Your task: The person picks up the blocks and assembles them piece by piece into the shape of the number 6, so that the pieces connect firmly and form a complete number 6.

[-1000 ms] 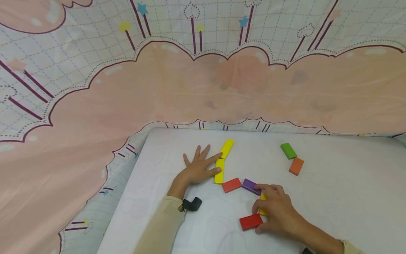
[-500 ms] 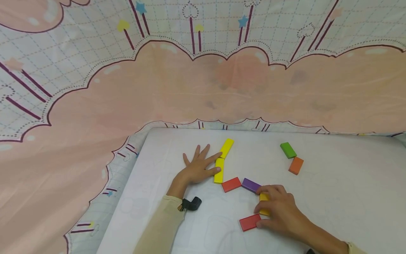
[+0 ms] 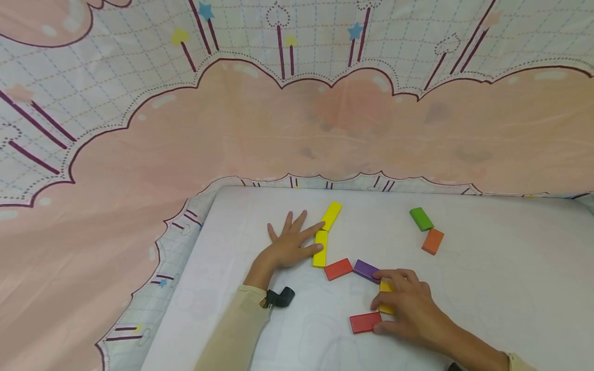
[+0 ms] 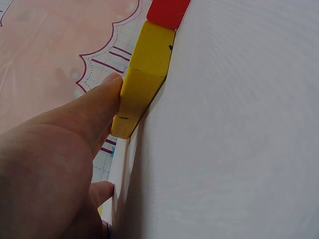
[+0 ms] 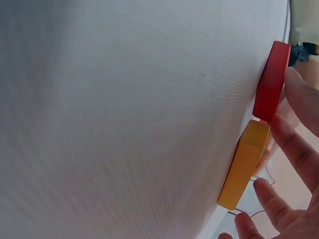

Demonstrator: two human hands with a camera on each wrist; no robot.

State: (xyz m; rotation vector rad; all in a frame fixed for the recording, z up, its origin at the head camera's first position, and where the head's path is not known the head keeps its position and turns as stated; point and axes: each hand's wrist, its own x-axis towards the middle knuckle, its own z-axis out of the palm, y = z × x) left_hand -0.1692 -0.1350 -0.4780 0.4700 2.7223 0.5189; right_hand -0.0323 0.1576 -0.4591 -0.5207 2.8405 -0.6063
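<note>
In the head view my left hand point(image 3: 289, 247) lies with its fingers spread on the white table. Its thumb rests on a yellow block point(image 3: 319, 257); its index fingertip touches a second yellow block point(image 3: 333, 214) set end to end with the first. My right hand point(image 3: 410, 306) bends its fingers over an orange-yellow block point(image 3: 386, 298). Thumb and index finger pinch the right end of a red block point(image 3: 363, 323), which meets the orange-yellow one at a corner. In the right wrist view the thumb lies on that red block point(image 5: 272, 82), beside the orange-yellow block point(image 5: 244, 167).
A lighter red block point(image 3: 339, 269) and a purple block point(image 3: 365, 270) link the yellow pair to the orange-yellow block in a curved row. Apart at the right lie a green block point(image 3: 421, 219) and an orange block point(image 3: 433, 241). A patterned curtain point(image 3: 297, 134) hangs behind the table.
The red block under my right hand has turned slightly and lies more level. My right fingers have shifted a little around the orange-yellow block. My left hand has stayed in place.
</note>
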